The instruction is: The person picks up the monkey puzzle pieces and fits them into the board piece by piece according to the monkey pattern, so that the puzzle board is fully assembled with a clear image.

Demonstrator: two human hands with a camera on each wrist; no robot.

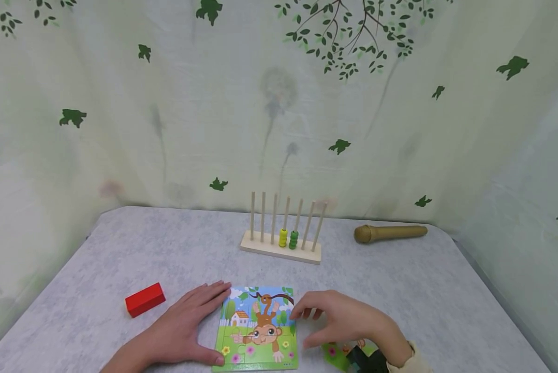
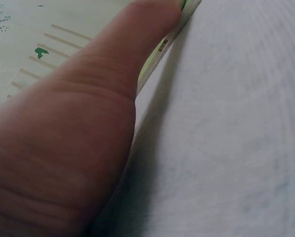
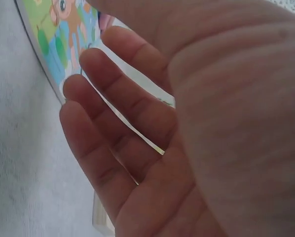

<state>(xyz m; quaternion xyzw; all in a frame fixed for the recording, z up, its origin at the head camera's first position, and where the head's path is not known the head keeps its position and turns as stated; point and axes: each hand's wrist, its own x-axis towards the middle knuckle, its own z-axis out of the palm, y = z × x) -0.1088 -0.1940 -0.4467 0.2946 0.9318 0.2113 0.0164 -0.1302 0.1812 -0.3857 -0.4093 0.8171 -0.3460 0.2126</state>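
A square jigsaw puzzle (image 1: 260, 311) with a hanging monkey, a small house and flowers lies on the table before me. My left hand (image 1: 188, 324) spreads along its left side, fingers at the top corner and thumb at the bottom one. In the left wrist view the thumb (image 2: 132, 39) covers part of the puzzle's edge. Beside the right edge is my right hand (image 1: 341, 316), fingers loosely bent, fingertips close to the border. The right wrist view shows the palm (image 3: 157, 197) with nothing in it. Another colourful picture piece (image 1: 337, 355) lies partly hidden beneath the right wrist.
A red block (image 1: 145, 300) lies left of my left hand. Behind the puzzle stands a wooden peg rack (image 1: 279, 250) with yellow beads (image 1: 283, 238) and green beads (image 1: 293, 240). A brown rod with a rounded head (image 1: 391, 232) lies at the back right, before a leaf-printed curtain (image 1: 190, 129).
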